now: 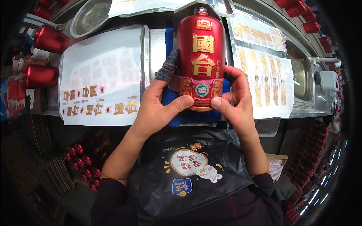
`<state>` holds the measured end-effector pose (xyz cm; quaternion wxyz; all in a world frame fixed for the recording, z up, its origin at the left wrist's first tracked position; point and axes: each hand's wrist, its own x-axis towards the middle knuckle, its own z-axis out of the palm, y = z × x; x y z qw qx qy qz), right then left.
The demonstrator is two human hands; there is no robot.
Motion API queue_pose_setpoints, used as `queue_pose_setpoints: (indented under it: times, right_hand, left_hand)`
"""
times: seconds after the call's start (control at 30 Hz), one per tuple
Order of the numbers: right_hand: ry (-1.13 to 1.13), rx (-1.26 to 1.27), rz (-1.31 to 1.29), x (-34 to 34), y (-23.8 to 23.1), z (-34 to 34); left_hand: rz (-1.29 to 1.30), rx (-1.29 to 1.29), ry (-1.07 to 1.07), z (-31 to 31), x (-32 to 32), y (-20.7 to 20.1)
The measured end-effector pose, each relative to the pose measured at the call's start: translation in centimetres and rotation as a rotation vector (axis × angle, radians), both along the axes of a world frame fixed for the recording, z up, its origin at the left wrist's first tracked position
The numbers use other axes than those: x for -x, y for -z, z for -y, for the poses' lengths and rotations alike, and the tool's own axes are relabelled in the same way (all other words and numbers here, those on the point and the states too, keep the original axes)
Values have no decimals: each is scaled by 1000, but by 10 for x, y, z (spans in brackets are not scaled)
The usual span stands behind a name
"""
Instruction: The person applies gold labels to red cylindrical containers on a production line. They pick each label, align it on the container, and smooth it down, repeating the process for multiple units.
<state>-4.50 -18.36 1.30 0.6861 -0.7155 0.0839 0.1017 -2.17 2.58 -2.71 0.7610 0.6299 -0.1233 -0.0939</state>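
Observation:
A glossy red bottle (201,49) with gold lettering faces up in front of me, its bare neck at the far end. Near its base runs a band of gold ornament around a round green-and-white emblem (201,90). My left hand (163,101) grips the lower left side, thumb pressed on the band near the base. On the lower right side, my right hand (235,98) holds it the same way. Dark coverings wrap some fingers of both hands. Blue cloth (177,119) lies beneath the bottle; whether the bottle rests on it I cannot tell.
To the left lies a white decal sheet (102,56) with gold characters; more gold decal sheets (264,81) lie at right. Steel basins (90,17) stand beyond and at far right (301,67). Red bottles (41,76) stand at the left edge, with several more below the bench.

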Motion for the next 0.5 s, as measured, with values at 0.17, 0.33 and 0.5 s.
queue_pose_setpoints:
  times: [0.17,0.33,0.5]
  right_hand:
    - [28,-63,6,-1,5,1]
    - [39,-88,35,-1,9,1]
    - [25,-131,4,1,4,1]
  left_hand:
    - [-122,143,-18,1,2,2]
    - [-264,194,-34,-3,6,2]
    - [-129,136,-3,-3,6,3]
